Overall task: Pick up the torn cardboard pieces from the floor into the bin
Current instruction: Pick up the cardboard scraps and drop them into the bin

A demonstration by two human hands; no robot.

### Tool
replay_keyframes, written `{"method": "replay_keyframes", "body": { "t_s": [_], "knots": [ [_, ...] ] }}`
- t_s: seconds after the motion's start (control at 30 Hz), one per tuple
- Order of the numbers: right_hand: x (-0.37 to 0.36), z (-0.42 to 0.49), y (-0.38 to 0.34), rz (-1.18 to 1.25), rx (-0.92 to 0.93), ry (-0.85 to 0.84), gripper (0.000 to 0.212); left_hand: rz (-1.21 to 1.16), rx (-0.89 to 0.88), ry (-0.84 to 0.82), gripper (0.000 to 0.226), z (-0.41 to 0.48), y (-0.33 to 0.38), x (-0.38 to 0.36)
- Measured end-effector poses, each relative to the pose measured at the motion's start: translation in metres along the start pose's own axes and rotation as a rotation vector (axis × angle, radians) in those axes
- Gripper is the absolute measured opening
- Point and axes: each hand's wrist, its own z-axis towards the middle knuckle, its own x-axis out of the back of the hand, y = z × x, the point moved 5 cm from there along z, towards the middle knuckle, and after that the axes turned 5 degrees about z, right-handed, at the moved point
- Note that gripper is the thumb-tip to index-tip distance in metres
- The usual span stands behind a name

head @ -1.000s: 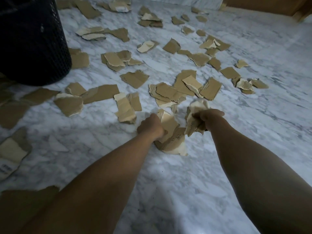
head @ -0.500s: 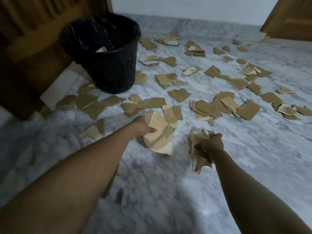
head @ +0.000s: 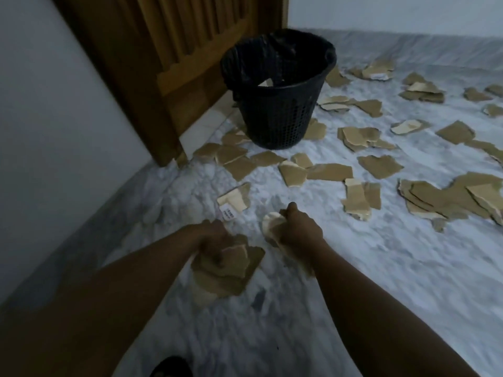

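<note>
My left hand [head: 211, 240] grips a stack of brown torn cardboard pieces [head: 231, 270] that hangs below it. My right hand [head: 298, 229] holds a crumpled bunch of pale cardboard pieces [head: 269, 227]. Both hands are above the marble floor, near and in front of the black mesh bin [head: 277, 104]. The bin has a black liner and a pale scrap shows inside it. Several torn cardboard pieces [head: 329, 171] lie scattered over the floor around the bin and to its right.
A wooden door [head: 190, 50] stands behind the bin, with a white wall [head: 54, 104] to the left. A labelled cardboard piece [head: 234, 200] lies just beyond my hands. A dark shoe tip [head: 171, 367] shows at the bottom edge.
Both hands lifted their cardboard bundles off the floor and carried them left toward the bin. The view swung left, bringing the bin and door into the middle.
</note>
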Motion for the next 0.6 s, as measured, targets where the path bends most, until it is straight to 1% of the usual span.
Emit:
{"method": "replay_keyframes", "body": {
  "t_s": [0.07,0.13,0.23,0.3,0.4,0.47,0.53,0.6],
  "knots": [
    [-0.005,0.002,-0.008,-0.042,0.02,-0.003,0.048,0.024,0.03,0.059,0.091,0.003,-0.008,-0.015],
    [-0.005,0.003,-0.008,-0.054,0.012,-0.007,0.048,0.013,0.034,0.084,0.096,0.006,-0.014,-0.02],
    [-0.006,0.003,-0.008,-0.067,0.012,-0.001,0.049,-0.094,-0.042,0.103,0.085,0.006,-0.014,-0.015],
    [-0.006,0.003,-0.008,-0.079,0.015,0.003,0.05,-0.171,-0.112,0.183,0.075,0.007,-0.014,-0.007],
    [-0.006,0.005,-0.008,-0.083,0.012,-0.005,0.053,-0.257,-0.104,0.296,0.08,0.011,-0.027,0.006],
    [-0.006,0.006,-0.007,-0.083,-0.001,-0.021,0.057,-0.312,-0.077,0.303,0.084,0.015,-0.04,0.011],
    [-0.007,0.008,-0.005,-0.082,-0.016,-0.039,0.06,-0.347,-0.012,0.253,0.092,0.019,-0.057,0.009],
    [-0.007,0.008,-0.005,-0.084,-0.022,-0.043,0.061,-0.35,0.076,0.193,0.113,0.022,-0.072,0.0]
  ]
}}
